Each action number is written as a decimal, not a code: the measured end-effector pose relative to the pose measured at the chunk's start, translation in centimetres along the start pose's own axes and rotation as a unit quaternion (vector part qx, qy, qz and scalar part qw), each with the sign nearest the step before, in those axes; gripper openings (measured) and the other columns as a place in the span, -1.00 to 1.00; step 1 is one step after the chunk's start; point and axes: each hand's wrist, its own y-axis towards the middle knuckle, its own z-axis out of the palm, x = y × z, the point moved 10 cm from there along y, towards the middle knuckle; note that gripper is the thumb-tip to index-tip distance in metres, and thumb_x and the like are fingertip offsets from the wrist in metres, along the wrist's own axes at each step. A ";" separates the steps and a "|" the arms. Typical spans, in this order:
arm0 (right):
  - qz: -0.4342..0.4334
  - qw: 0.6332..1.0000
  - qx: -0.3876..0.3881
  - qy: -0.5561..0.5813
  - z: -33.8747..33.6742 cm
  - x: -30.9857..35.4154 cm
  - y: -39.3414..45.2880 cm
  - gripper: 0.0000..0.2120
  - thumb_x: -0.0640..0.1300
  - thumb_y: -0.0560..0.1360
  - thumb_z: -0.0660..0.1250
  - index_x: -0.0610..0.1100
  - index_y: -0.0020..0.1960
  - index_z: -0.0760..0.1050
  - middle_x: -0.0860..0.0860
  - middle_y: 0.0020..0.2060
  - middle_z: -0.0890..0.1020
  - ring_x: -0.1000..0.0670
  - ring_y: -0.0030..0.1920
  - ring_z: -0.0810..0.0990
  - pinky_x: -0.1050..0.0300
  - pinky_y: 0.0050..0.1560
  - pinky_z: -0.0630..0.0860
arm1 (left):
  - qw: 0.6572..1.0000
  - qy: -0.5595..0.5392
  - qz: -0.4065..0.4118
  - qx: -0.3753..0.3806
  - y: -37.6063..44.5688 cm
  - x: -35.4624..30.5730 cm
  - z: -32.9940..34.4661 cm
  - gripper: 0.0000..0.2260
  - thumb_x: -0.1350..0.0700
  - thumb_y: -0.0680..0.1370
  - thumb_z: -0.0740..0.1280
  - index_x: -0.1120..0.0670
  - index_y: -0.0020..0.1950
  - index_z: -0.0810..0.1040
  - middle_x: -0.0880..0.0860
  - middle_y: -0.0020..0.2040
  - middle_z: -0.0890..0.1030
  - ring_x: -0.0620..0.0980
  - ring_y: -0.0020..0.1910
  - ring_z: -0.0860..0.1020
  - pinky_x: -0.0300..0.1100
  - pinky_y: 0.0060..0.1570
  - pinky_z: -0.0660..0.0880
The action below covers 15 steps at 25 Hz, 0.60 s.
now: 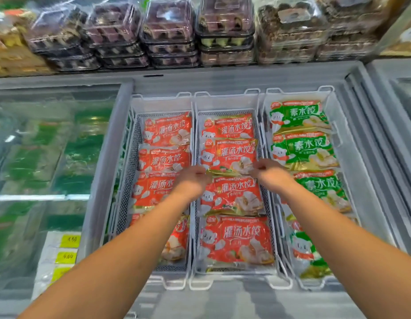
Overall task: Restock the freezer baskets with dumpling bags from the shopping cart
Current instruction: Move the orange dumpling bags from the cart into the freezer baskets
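Note:
Three white wire baskets sit side by side in an open chest freezer. The left basket (130,143) and the middle basket (225,101) hold rows of red dumpling bags. The right basket (296,93) holds green dumpling bags (303,148). Both my arms reach over the middle basket. My left hand (195,178) pinches the lower left corner of a red dumpling bag (230,155), the second from the back. My right hand (269,170) pinches its lower right corner. The shopping cart is out of view.
A closed glass lid (45,146) covers the freezer section to the left, with green packs under it and yellow price tags (69,241) at its front. Stacked clear clamshell boxes (172,35) line the shelf behind the freezer. Slid-back lid rails (370,125) lie to the right.

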 end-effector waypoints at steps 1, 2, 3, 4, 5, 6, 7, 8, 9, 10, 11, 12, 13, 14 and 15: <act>-0.010 1.000 -0.018 -0.002 0.0 0.2 -1.6 -0.77 0.00 0.52 0.30 -0.12 0.09 0.53 -0.08 -0.10 0.61 -0.09 -0.10 0.56 0.10 -0.22 0.41 | 1.000 -0.007 0.007 0.004 -1.1 0.3 0.2 -0.63 0.02 0.54 0.35 0.06 0.33 0.52 0.04 0.25 0.56 0.01 0.10 0.53 -0.12 0.12 0.45; -0.015 0.999 -0.034 0.000 0.1 0.0 -3.4 -0.75 0.00 0.53 0.31 -0.14 0.11 0.54 -0.08 -0.06 0.61 -0.10 -0.06 0.56 0.09 -0.17 0.43 | 1.000 -0.011 0.014 0.014 -2.5 0.5 0.6 -0.64 0.02 0.54 0.35 0.06 0.33 0.52 0.03 0.21 0.58 -0.01 0.06 0.52 -0.12 0.10 0.47; -0.014 0.999 -0.038 0.006 0.4 -0.3 -5.4 -0.74 -0.01 0.54 0.31 -0.15 0.14 0.53 -0.08 -0.02 0.60 -0.09 -0.02 0.56 0.08 -0.09 0.45 | 0.999 -0.006 0.025 0.023 -3.9 0.8 1.0 -0.63 0.02 0.55 0.35 0.07 0.33 0.51 0.03 0.20 0.58 -0.02 0.06 0.52 -0.14 0.11 0.47; -0.013 0.999 -0.040 0.014 1.0 -0.9 -7.5 -0.73 -0.01 0.55 0.31 -0.15 0.16 0.52 -0.07 0.02 0.59 -0.09 0.02 0.55 0.07 -0.03 0.46 | 0.999 0.005 0.043 0.031 -5.6 1.2 1.4 -0.63 0.01 0.55 0.35 0.08 0.34 0.51 0.02 0.22 0.58 -0.01 0.11 0.52 -0.13 0.16 0.46; -0.008 0.999 -0.044 0.015 1.7 -1.6 -9.5 -0.71 -0.01 0.55 0.31 -0.14 0.19 0.51 -0.07 0.06 0.58 -0.08 0.04 0.55 0.06 0.01 0.46 | 0.997 0.016 0.061 0.034 -7.1 1.6 1.7 -0.62 0.00 0.55 0.34 0.09 0.34 0.51 0.03 0.25 0.57 0.01 0.18 0.53 -0.10 0.22 0.45; -0.002 0.999 -0.049 0.008 2.2 -2.3 -11.3 -0.69 0.00 0.55 0.31 -0.14 0.21 0.51 -0.06 0.08 0.58 -0.09 0.07 0.55 0.06 0.05 0.47 | 0.996 0.020 0.073 0.036 -8.5 2.0 1.9 -0.61 0.01 0.55 0.34 0.10 0.35 0.50 0.03 0.27 0.57 0.02 0.22 0.52 -0.09 0.26 0.44; -0.002 0.998 -0.059 -0.003 2.7 -3.0 -13.5 -0.67 0.01 0.54 0.32 -0.15 0.22 0.52 -0.06 0.10 0.59 -0.09 0.09 0.55 0.06 0.07 0.48 | 0.995 0.018 0.087 0.042 -10.3 2.5 2.2 -0.62 0.02 0.55 0.34 0.11 0.35 0.50 0.04 0.28 0.56 0.02 0.24 0.52 -0.10 0.26 0.43; -0.006 0.997 -0.070 -0.007 3.0 -3.6 -14.9 -0.68 0.00 0.53 0.34 -0.15 0.19 0.53 -0.04 0.10 0.59 -0.08 0.10 0.55 0.05 0.10 0.48 | 0.994 0.010 0.099 0.046 -11.5 2.8 2.6 -0.62 0.03 0.55 0.34 0.11 0.34 0.50 0.04 0.27 0.56 0.01 0.23 0.52 -0.12 0.24 0.43; -0.008 0.997 -0.080 -0.003 3.2 -4.2 -16.2 -0.72 -0.02 0.51 0.35 -0.15 0.15 0.55 -0.02 0.08 0.60 -0.08 0.10 0.56 0.06 0.10 0.48 | 0.993 0.007 0.109 0.050 -12.5 3.1 3.0 -0.63 0.03 0.55 0.35 0.11 0.33 0.51 0.03 0.25 0.57 0.01 0.21 0.53 -0.13 0.22 0.44; -0.006 0.996 -0.090 0.008 3.5 -4.9 -17.8 -0.78 -0.04 0.50 0.37 -0.13 0.09 0.55 0.00 0.06 0.60 -0.07 0.08 0.56 0.07 0.08 0.48 | 0.992 0.009 0.119 0.050 -13.8 3.4 3.5 -0.64 0.02 0.54 0.36 0.10 0.31 0.53 0.02 0.22 0.59 0.00 0.19 0.54 -0.12 0.22 0.46; -0.003 0.995 -0.100 0.016 3.7 -5.7 -19.3 -0.82 -0.06 0.49 0.38 -0.11 0.05 0.55 -0.01 0.04 0.62 -0.07 0.06 0.56 0.09 0.04 0.46 | 0.991 0.014 0.126 0.051 -14.7 3.6 4.0 -0.65 0.01 0.52 0.37 0.09 0.28 0.55 0.02 0.20 0.60 0.00 0.18 0.56 -0.10 0.22 0.48; 0.002 0.993 -0.115 0.020 3.6 -6.6 -20.8 -0.84 -0.07 0.48 0.38 -0.10 0.03 0.55 -0.03 0.02 0.63 -0.07 0.04 0.57 0.11 0.01 0.44 | 0.989 0.016 0.133 0.060 -15.7 3.7 4.9 -0.65 0.01 0.52 0.37 0.08 0.27 0.55 0.01 0.18 0.61 0.00 0.17 0.56 -0.08 0.21 0.49; 0.007 0.991 -0.135 0.025 3.3 -7.6 -22.5 -0.83 -0.08 0.47 0.39 -0.11 0.03 0.56 -0.05 0.00 0.64 -0.07 0.03 0.57 0.12 0.00 0.43 | 0.987 0.019 0.140 0.074 -16.9 3.6 6.1 -0.65 0.01 0.52 0.37 0.09 0.27 0.55 0.01 0.18 0.61 0.00 0.16 0.57 -0.10 0.19 0.50; 0.009 0.987 -0.155 0.032 2.9 -8.8 -24.1 -0.83 -0.09 0.46 0.39 -0.12 0.03 0.57 -0.06 0.00 0.65 -0.08 0.03 0.58 0.12 0.01 0.42 | 0.985 0.026 0.149 0.088 -18.1 3.3 7.4 -0.65 0.01 0.53 0.36 0.09 0.27 0.55 0.01 0.18 0.61 0.00 0.15 0.56 -0.12 0.17 0.49; 0.017 0.984 -0.171 0.043 2.5 -10.2 -25.6 -0.82 -0.10 0.46 0.40 -0.13 0.04 0.58 -0.06 0.00 0.65 -0.08 0.04 0.58 0.11 0.02 0.43 | 0.982 0.037 0.159 0.100 -19.1 2.9 8.9 -0.65 0.01 0.53 0.36 0.10 0.27 0.55 0.02 0.17 0.61 -0.01 0.14 0.56 -0.13 0.16 0.49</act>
